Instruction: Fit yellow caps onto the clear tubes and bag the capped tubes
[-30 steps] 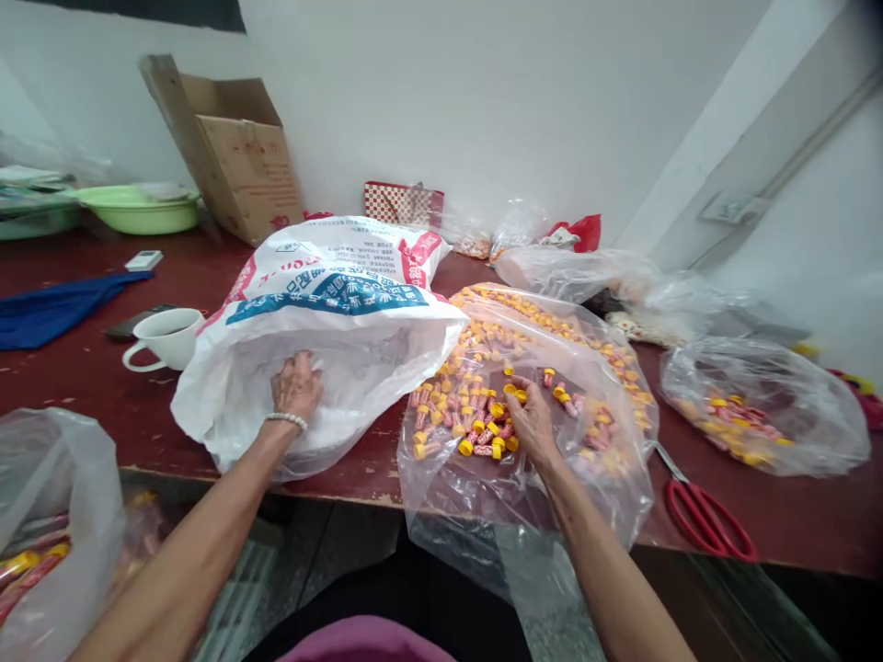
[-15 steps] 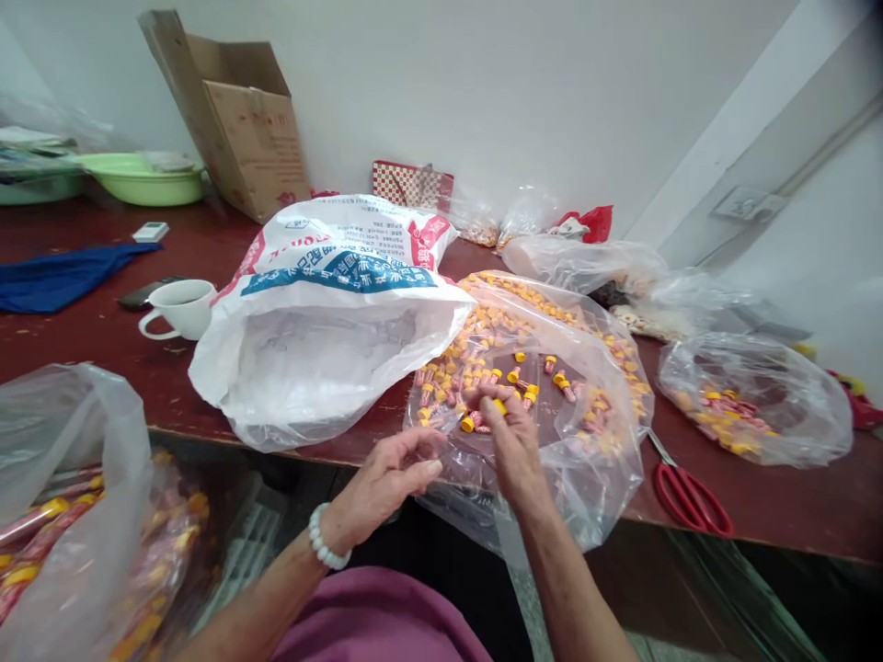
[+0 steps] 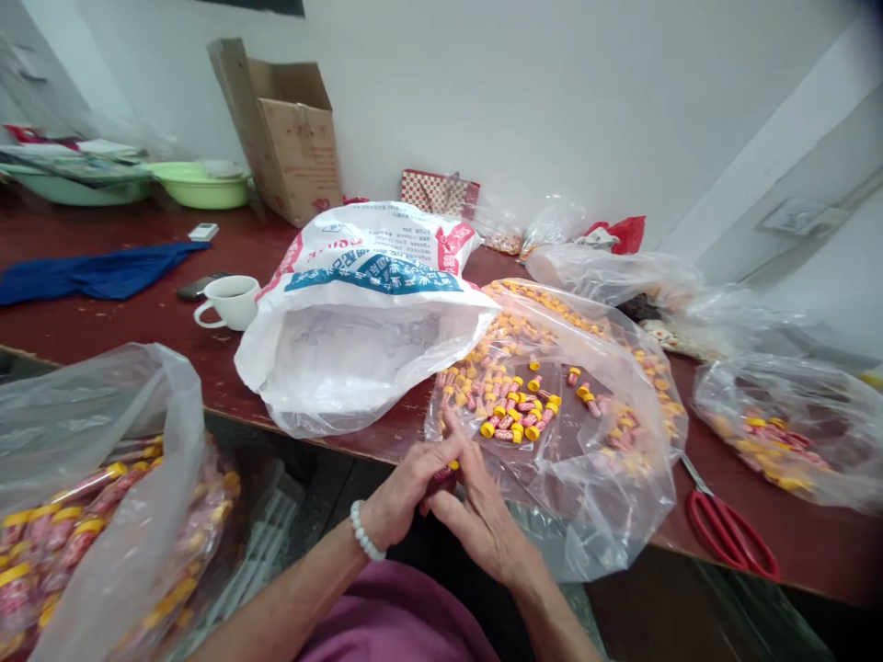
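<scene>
My left hand, with a white bead bracelet at the wrist, meets my right hand just in front of the table edge. Between them is a small red bottle with a yellow cap, mostly hidden by the fingers. Both hands are closed around it. Just beyond them an open clear plastic bag lies on the table, holding many small pink-red bottles with yellow caps. To the left of that bag is a white printed sack with its mouth open towards me.
A large bag of bigger yellow-capped tubes stands at the lower left. Red-handled scissors lie at the right table edge, near another clear bag of bottles. A white cup, blue cloth and cardboard box are further back.
My right hand has come back from the bottles in the bag to my left hand, bringing a small bottle. The hands now touch around it. The view has turned slightly left.
</scene>
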A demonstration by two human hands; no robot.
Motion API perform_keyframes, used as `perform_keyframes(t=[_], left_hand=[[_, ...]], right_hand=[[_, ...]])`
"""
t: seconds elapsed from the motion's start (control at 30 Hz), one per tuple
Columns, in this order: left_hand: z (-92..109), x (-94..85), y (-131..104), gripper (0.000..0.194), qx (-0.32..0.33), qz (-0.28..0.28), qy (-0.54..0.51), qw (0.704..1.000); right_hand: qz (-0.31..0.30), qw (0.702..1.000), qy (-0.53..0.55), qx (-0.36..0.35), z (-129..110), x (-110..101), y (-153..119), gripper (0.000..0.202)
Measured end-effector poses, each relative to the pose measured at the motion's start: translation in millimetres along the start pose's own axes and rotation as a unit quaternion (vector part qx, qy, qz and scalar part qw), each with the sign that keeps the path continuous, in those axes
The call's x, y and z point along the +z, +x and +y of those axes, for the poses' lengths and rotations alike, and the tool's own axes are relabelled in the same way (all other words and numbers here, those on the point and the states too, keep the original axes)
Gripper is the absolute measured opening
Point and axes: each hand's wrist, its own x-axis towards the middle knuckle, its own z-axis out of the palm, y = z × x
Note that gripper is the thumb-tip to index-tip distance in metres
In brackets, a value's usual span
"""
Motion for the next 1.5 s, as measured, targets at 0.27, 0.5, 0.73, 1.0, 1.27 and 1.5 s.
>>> perform_keyframes(t=[0.27,0.5,0.73,1.0,1.27,1.5], left_hand=[[19,-33.6,2,0.037,0.085,0.112,0.002,0.99],[83,-104.0,44,0.031,0.142,0.275,0.016,0.951],[88,-132.0,128,0.035,0.149,0.301,0.089,0.938],[85,-125.1,119,0.038,0.119,0.206,-0.021,0.971],[83,-112.6,93,0.037,0.031,0.136,-0.111,0.984],[84,-110.3,82,0.02,0.047,0.166,-0.075,0.982]], right_hand=[[0.241,0.967,0.059,0.052,24,-33,9,0.055],[0.248,0.887,-0.388,0.044,113,-103,-6,0.04],[0.216,0.887,-0.408,0.021,120,-100,-6,0.028],[0.234,0.892,-0.385,0.04,125,-106,-2,0.031],[0.236,0.89,-0.389,0.025,127,-104,-4,0.035],[0.237,0.892,-0.384,0.022,128,-105,-4,0.037]])
